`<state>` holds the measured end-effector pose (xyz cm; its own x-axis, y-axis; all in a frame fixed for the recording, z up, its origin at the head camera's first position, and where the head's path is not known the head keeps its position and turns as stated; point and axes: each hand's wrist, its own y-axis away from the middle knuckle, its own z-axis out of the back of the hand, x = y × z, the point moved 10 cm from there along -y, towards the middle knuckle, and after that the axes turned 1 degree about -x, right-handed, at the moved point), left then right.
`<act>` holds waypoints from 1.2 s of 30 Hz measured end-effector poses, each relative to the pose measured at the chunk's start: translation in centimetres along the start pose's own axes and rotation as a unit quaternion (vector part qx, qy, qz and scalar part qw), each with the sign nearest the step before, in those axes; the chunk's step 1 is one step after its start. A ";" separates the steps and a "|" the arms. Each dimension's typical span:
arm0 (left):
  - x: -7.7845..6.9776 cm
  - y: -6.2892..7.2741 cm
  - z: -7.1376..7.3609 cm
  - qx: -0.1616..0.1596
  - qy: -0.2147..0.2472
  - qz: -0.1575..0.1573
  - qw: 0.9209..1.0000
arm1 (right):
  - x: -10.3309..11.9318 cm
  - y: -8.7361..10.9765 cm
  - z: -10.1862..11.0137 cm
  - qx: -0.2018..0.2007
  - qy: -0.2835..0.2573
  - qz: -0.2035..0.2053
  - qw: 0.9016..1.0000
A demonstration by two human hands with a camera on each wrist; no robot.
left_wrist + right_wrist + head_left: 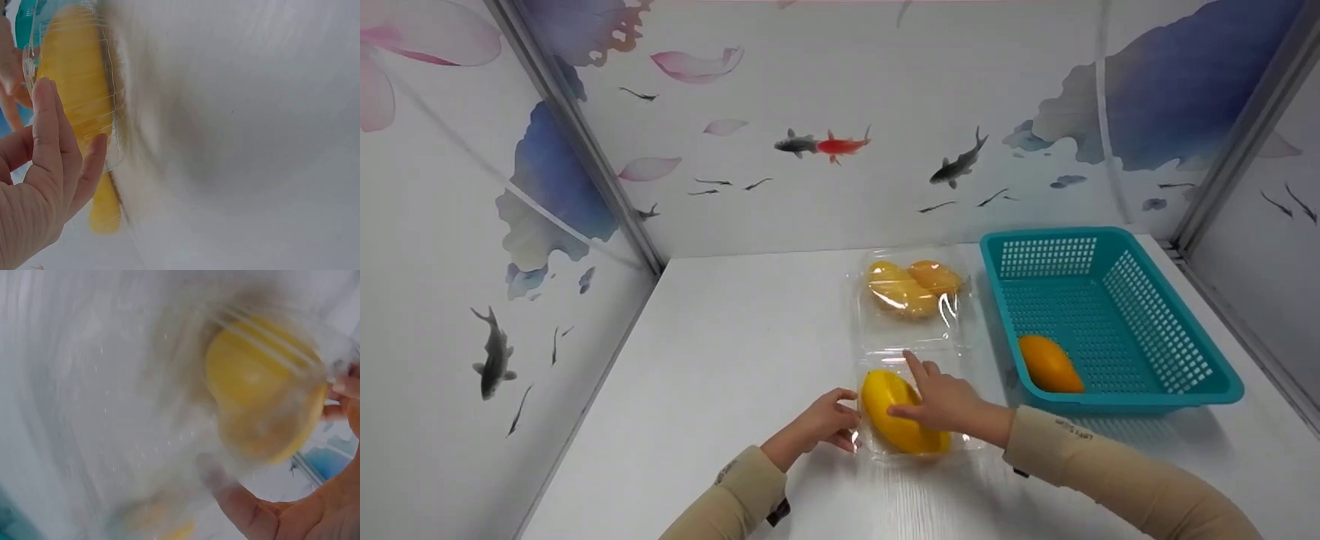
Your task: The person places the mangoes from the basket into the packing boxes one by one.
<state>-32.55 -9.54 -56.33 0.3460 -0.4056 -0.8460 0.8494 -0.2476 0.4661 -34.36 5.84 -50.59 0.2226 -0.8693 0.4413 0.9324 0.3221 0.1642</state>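
Observation:
A yellow mango (885, 394) lies in a clear plastic box (964, 450) near the front of the table. My left hand (823, 421) is at the box's left side, its fingers (48, 129) fairly straight beside the clear wall. Over the mango's right side hovers my right hand (949, 401), with index finger and thumb spread apart. In the right wrist view the thumb (242, 503) looks blurred near the clear plastic; whether it touches the mango I cannot tell. Directly behind, more yellow mangoes (904, 292) sit under shiny clear plastic.
To the right stands a teal perforated basket (1192, 337) with one orange mango (1050, 365) in its near left corner. White panels (840, 210) printed with fish and petals enclose the white table (720, 337) at the back and sides.

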 end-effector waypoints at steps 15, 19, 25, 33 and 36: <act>0.2 0.2 0.5 -0.012 -0.012 0.009 1.000 | -10.2 -0.9 15.1 -0.074 0.005 -0.063 0.995; 0.1 0.2 0.3 -0.005 0.003 0.001 1.000 | -13.2 -0.9 14.7 -0.058 0.001 -0.066 0.996; 0.0 0.1 0.2 -0.001 0.002 0.002 1.000 | -16.2 -0.8 12.2 -0.002 -0.010 -0.075 0.997; 0.1 -0.1 0.1 -0.008 -0.014 0.012 1.000 | -17.7 -0.8 8.0 0.108 -0.016 -0.078 0.991; 0.1 -0.1 0.0 -0.010 -0.016 0.015 1.000 | -18.5 -0.6 6.8 0.135 -0.012 -0.100 0.986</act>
<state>-32.62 -9.53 -56.44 0.3584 -0.4398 -0.8235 0.8468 -0.2182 0.4851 -41.01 24.24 -52.84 0.0331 -0.9173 0.3969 0.8466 0.2368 0.4767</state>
